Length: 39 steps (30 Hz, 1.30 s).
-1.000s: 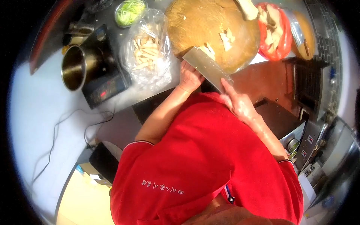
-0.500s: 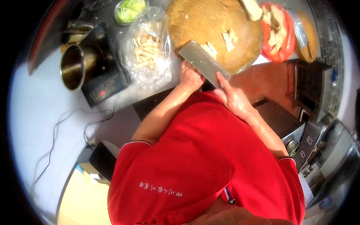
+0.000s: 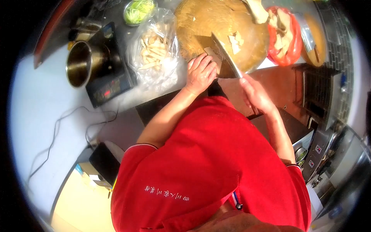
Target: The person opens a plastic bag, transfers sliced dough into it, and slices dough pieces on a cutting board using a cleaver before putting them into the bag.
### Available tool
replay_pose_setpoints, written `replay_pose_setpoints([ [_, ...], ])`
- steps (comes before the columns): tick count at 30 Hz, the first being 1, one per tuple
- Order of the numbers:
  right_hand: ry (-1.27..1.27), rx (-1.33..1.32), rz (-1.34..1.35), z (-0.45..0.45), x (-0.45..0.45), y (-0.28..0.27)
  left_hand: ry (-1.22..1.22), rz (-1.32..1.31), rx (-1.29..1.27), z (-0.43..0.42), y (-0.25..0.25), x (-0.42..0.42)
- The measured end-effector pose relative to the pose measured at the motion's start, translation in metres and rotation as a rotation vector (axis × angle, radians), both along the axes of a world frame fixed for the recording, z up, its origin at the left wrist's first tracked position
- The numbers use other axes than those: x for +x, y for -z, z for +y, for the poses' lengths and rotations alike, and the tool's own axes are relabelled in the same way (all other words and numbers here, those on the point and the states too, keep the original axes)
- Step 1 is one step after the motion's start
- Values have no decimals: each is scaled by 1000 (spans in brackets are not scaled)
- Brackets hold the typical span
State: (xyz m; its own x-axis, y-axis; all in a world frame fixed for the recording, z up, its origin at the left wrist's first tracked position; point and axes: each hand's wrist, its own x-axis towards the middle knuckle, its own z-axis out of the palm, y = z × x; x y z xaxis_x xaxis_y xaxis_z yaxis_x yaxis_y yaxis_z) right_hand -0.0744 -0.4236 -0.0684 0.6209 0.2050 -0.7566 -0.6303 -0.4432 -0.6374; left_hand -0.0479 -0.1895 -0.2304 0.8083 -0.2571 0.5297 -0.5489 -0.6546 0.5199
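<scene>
My right hand (image 3: 257, 93) grips the handle of a cleaver (image 3: 228, 58), its blade standing edge-down over the near side of a round wooden chopping board (image 3: 197, 23). Beside the blade, the fingers of my left hand (image 3: 201, 73) are bent and pressed on a pale food piece (image 3: 211, 53) at the board's near left edge. A few pale slices (image 3: 235, 41) lie right of the blade. A thick pale chunk (image 3: 257, 11), perhaps a mushroom stem, rests on the board's far right side.
Left of the board, a clear plastic bag (image 3: 135, 58) holds pale strips. Beyond it is a bowl of shredded green vegetable (image 3: 138, 11). A metal pot (image 3: 79, 63) stands by a black cooker (image 3: 110, 87). A red bag (image 3: 295, 42) with pale pieces and another knife (image 3: 307, 36) are right.
The cleaver has turned from lying flat and slanted near my left hand to standing upright, farther right. My right hand now holds its handle; my left fingers have moved onto the food piece.
</scene>
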Motion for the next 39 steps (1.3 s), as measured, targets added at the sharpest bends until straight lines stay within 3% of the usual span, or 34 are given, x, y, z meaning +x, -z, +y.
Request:
replay_pose_setpoints([
  [15, 90, 24, -89, 2, -19, -6, -27, 7, 13, -3, -1, 2],
  [20, 135, -75, 41, -12, -36, -12, -19, -2, 6, -2, -3, 0],
  [22, -117, -200, -535, 1, -40, 10, -27, -35, -36, -3, 4, 0],
  [24, -228, -241, -602, 20, -43, 9, -12, -46, -53, -4, 9, 0],
  [32, -287, -284, -471, 21, -63, 12, 55, -20, -52, 3, 3, 0],
  [39, -243, -169, -432, 25, -41, 6, 32, 65, 49, 1, 8, -4],
])
